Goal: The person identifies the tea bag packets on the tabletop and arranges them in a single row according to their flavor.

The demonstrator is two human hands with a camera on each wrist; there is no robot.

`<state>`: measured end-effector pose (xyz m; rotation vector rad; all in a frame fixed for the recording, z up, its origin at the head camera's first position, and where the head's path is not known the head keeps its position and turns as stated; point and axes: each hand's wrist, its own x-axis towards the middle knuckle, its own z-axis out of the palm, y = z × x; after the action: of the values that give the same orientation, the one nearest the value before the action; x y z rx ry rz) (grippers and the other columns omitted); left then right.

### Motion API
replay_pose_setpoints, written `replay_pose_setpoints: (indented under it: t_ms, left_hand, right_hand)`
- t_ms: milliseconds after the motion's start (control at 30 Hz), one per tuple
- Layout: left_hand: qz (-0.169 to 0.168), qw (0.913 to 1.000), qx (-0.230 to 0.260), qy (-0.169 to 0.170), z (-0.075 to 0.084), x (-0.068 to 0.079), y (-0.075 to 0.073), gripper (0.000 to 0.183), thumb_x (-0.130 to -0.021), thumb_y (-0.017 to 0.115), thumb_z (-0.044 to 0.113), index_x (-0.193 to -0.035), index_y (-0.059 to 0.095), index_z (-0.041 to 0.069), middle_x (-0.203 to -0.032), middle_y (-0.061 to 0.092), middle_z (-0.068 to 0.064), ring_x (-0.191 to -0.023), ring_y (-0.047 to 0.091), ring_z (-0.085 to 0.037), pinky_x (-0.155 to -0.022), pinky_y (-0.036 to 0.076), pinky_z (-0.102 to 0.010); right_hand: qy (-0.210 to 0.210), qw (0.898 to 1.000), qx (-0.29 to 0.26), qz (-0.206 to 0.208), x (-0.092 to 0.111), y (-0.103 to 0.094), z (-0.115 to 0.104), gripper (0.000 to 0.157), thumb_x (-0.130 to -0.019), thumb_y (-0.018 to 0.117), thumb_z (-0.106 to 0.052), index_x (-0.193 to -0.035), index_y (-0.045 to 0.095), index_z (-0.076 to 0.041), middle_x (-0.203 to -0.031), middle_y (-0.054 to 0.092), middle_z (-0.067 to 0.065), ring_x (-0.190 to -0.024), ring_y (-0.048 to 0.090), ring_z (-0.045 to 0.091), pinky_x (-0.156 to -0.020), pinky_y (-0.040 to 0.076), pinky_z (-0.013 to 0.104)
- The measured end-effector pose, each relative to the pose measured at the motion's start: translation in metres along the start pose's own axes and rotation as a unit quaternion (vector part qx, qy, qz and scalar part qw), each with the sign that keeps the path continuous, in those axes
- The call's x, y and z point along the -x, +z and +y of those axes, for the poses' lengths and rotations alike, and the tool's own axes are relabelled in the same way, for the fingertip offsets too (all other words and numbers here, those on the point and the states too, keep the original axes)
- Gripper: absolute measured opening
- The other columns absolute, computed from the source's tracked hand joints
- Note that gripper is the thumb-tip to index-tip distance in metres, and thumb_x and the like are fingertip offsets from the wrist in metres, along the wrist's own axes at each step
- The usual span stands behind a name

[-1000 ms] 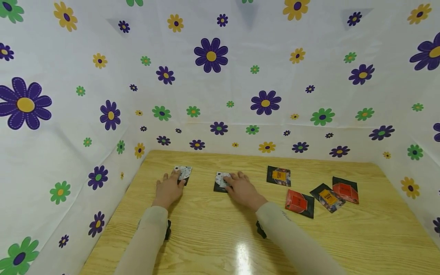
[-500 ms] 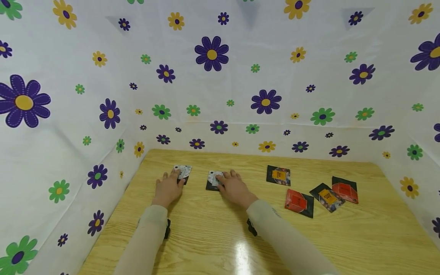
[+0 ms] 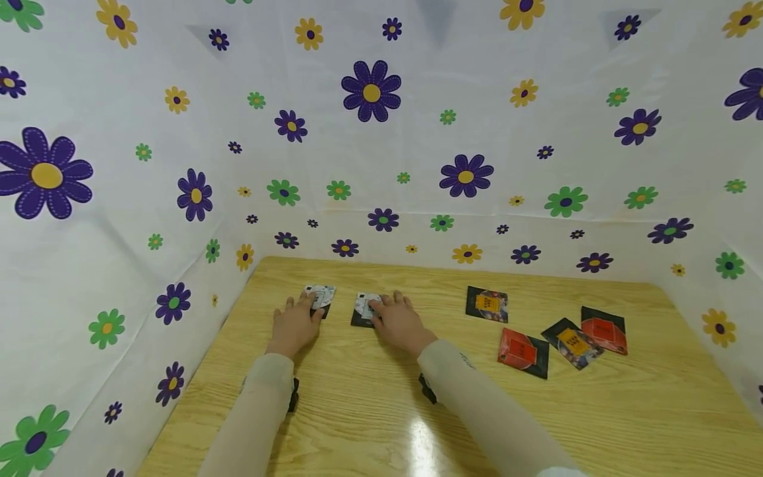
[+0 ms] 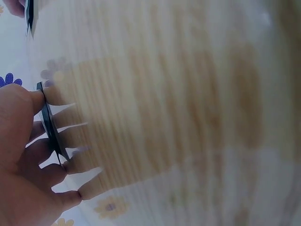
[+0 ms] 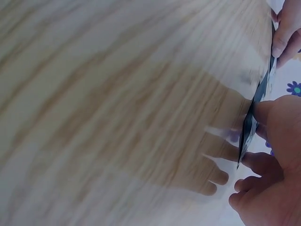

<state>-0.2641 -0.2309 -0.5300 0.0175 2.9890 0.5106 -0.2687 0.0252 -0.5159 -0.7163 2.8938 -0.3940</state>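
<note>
My left hand [image 3: 296,324] rests on a flat black-and-white packet [image 3: 326,295] at the back left of the table, its fingers covering the packet's left side. In the left wrist view, the fingertips of that hand [image 4: 21,150] touch the dark, thin packet [image 4: 49,120], which lies flat. To its right, a matching packet [image 3: 361,313] lies under the fingertips of my right hand [image 3: 402,324], which cover its right part. The right wrist view shows the right hand [image 5: 282,146] with thumb and fingers touching this packet [image 5: 248,132] from above. A narrow strip of wood separates both packets.
Several more packets lie on the right: a black one with an orange label [image 3: 487,304], a red-and-black one [image 3: 523,352], another orange-labelled one [image 3: 573,343] and a red one [image 3: 605,330] close behind it. A flower-print sheet [image 3: 411,152] surrounds the wooden table [image 3: 352,404].
My right hand has slid its packet leftward over the table, closer to the one under my left hand. The left hand and the packets on the right have stayed in place.
</note>
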Motion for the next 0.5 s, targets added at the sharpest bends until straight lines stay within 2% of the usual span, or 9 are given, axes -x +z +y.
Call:
replay_pose_setpoints:
  t_ms: [500]
  left_hand:
    - [-0.013,0.9999,0.000,-0.004,0.004,0.001,-0.006,0.061,-0.114,0.044,0.036,-0.167,0.031,0.009,-0.173,0.024,-0.019,-0.160,0.017,-0.051,-0.125,0.013,-0.077]
  right_hand:
    - [-0.006,1.000,0.025,0.003,-0.016,-0.001,-0.014,0.048,-0.112,0.052,-0.031,-0.157,0.052,-0.015,-0.159,0.052,0.017,-0.152,0.040,0.044,-0.126,0.034,0.058]
